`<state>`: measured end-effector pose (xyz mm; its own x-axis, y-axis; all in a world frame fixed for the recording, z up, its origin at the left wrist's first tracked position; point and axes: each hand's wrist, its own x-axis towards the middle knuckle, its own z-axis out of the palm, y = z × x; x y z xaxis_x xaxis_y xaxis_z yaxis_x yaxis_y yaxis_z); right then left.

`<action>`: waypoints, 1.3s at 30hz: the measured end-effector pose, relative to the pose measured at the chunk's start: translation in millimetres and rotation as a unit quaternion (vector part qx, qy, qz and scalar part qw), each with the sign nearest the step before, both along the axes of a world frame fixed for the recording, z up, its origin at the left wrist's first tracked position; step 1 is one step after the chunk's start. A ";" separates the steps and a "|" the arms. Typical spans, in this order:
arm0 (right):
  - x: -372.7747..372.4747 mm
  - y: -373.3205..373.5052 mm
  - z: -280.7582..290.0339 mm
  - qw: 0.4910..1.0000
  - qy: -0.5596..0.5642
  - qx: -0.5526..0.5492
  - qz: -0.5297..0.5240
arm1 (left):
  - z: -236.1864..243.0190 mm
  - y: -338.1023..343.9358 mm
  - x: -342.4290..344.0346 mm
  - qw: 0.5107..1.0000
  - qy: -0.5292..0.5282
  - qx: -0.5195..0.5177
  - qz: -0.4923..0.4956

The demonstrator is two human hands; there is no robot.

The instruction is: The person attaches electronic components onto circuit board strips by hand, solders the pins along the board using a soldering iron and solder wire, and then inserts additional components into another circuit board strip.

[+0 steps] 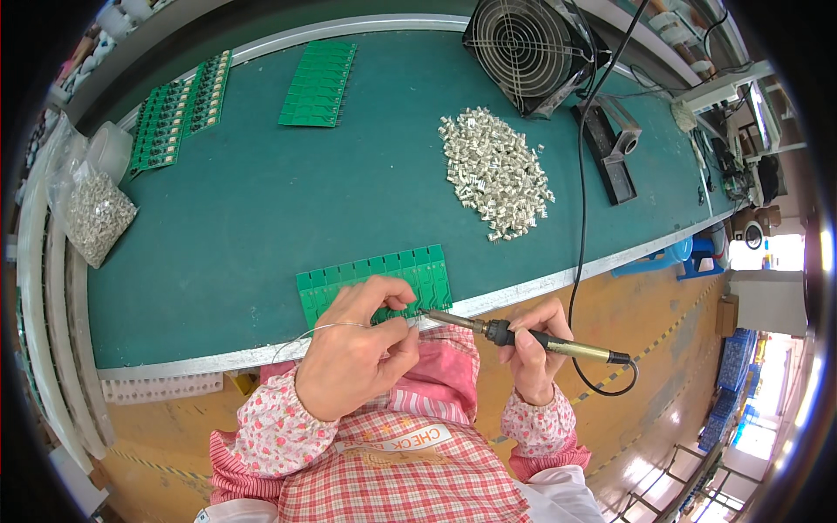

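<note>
Looked like mid-soldering to me: the right hand (pixel 534 349) was wrapped round a soldering iron (pixel 558 344), the left hand (pixel 353 353) pinched thin solder wire (pixel 336 325), tip right at the near edge of a green circuit board panel (pixel 349 275) on the bench's (pixel 261 209) front edge. Next move probably called for steady feeding. White connectors (pixel 497 174) sat heaped farther back, before a black fan (pixel 519 48).

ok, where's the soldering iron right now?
Head view, just right of centre: the soldering iron is in the right hand, tip pointing left at the near edge of the green board panel, beside the left hand.
</note>
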<state>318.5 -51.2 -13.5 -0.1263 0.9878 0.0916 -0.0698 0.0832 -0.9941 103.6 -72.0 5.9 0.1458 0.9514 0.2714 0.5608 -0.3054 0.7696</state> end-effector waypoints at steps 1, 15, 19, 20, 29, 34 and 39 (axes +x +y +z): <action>0.4 -0.2 0.0 1.000 -0.003 0.006 0.002 | -0.1 0.0 0.1 1.000 -0.004 0.002 0.002; 5.2 -3.2 0.6 0.999 0.033 0.021 -0.016 | 4.1 -10.8 -14.5 0.994 0.092 0.056 0.021; 3.2 -1.5 -1.2 0.999 0.028 0.029 0.027 | 1.5 -9.8 -16.7 0.993 0.099 0.064 0.013; 1.9 -0.7 -2.0 0.999 0.028 0.029 0.027 | 1.3 -9.5 -16.5 0.993 0.102 0.065 0.008; -2.6 1.2 -2.2 0.998 0.030 0.005 0.051 | -6.4 -7.6 -11.9 0.992 0.102 0.065 0.029; -2.3 -0.4 -2.1 0.999 0.019 0.015 0.042 | -7.9 -7.5 -11.7 0.992 0.104 0.066 0.032; -7.6 -3.3 -1.7 0.999 -0.015 0.033 0.021 | -6.9 -8.0 -12.3 0.991 0.108 0.068 0.032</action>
